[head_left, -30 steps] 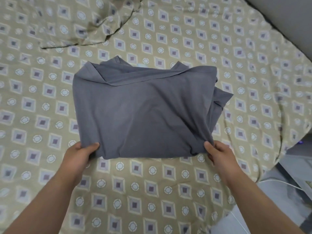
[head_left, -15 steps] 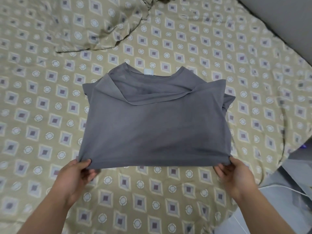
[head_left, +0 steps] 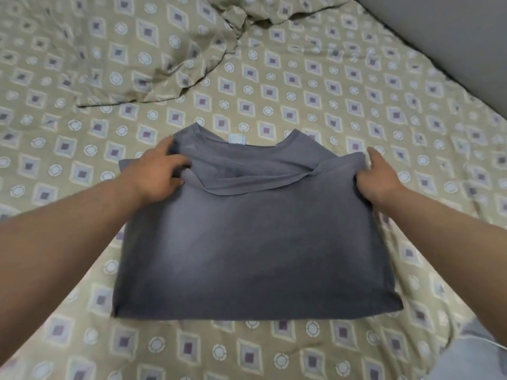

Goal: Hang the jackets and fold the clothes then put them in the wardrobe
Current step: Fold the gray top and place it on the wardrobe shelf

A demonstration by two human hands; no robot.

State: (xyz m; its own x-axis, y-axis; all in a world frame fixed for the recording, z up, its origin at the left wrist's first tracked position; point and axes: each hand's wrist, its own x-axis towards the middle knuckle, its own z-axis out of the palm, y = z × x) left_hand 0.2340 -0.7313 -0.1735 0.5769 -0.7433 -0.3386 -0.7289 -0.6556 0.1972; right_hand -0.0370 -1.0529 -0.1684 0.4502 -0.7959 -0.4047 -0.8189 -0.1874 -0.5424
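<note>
A grey t-shirt (head_left: 255, 250) lies folded into a rectangle on the bed, collar and pale label at its far edge. My left hand (head_left: 162, 168) grips the shirt's far left corner beside the collar, fingers curled into the cloth. My right hand (head_left: 380, 176) pinches the far right corner of the folded layer. Both forearms reach over the shirt's sides.
The bed (head_left: 356, 86) wears an olive sheet printed with diamonds and circles. A pillow (head_left: 131, 48) in the same print lies at the far left. A grey wall (head_left: 452, 37) borders the far right. The bed's edge and a white cable (head_left: 496, 349) show at bottom right.
Both hands have left the shirt's near hem and now hold its far corners by the collar. The shirt lies flatter and closer to me.
</note>
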